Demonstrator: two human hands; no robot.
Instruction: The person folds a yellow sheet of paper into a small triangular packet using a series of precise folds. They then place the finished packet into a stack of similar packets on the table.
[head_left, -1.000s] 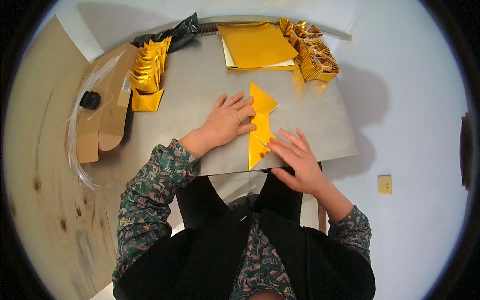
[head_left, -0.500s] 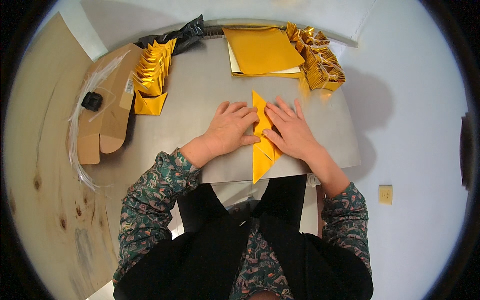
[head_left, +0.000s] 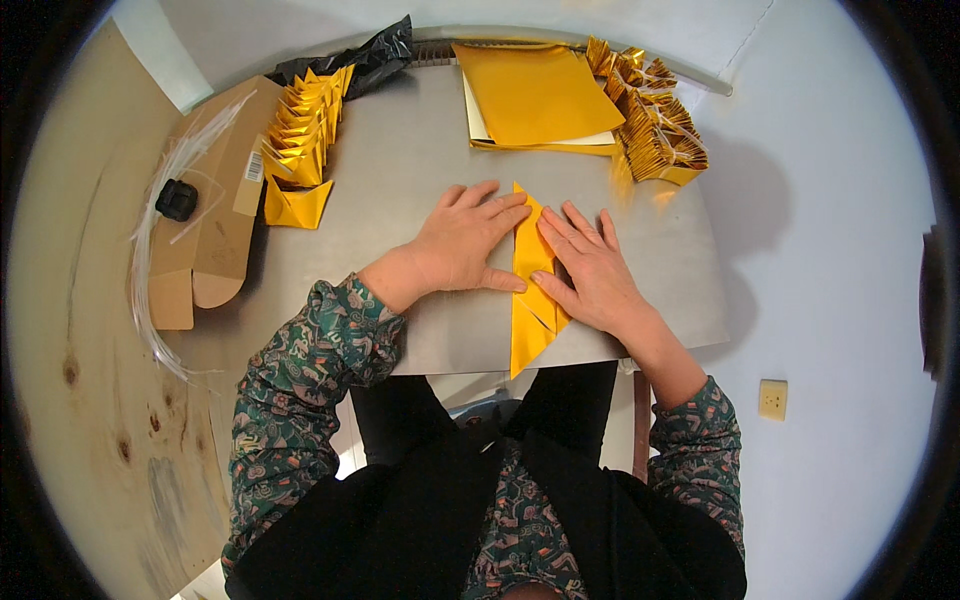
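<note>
A folded sheet of gold paper (head_left: 526, 335) lies on the grey metal table, long and narrow with pointed ends, its near tip at the front edge. Along its left side rests my left hand (head_left: 455, 248), fingers spread, with fingertips and thumb touching the paper. My right hand (head_left: 598, 280) lies flat on the paper's right side, fingers stretched out and the thumb on its middle. Neither hand grips it. Slanting fold lines show in the paper's lower half. My fingers hide parts of both edges.
A stack of gold sheets (head_left: 540, 95) lies at the back, beside bundled pleated gold pieces (head_left: 660, 130). At left, a row of folded gold pieces (head_left: 300, 140) borders a cardboard box (head_left: 215, 235) bearing white strands (head_left: 150, 270) and a black object (head_left: 177, 200). Black plastic (head_left: 380, 58) lies behind.
The whole view has shifted slightly. My left hand's fingers are spread a little wider and its thumb is straighter. Both hands stay on the gold paper.
</note>
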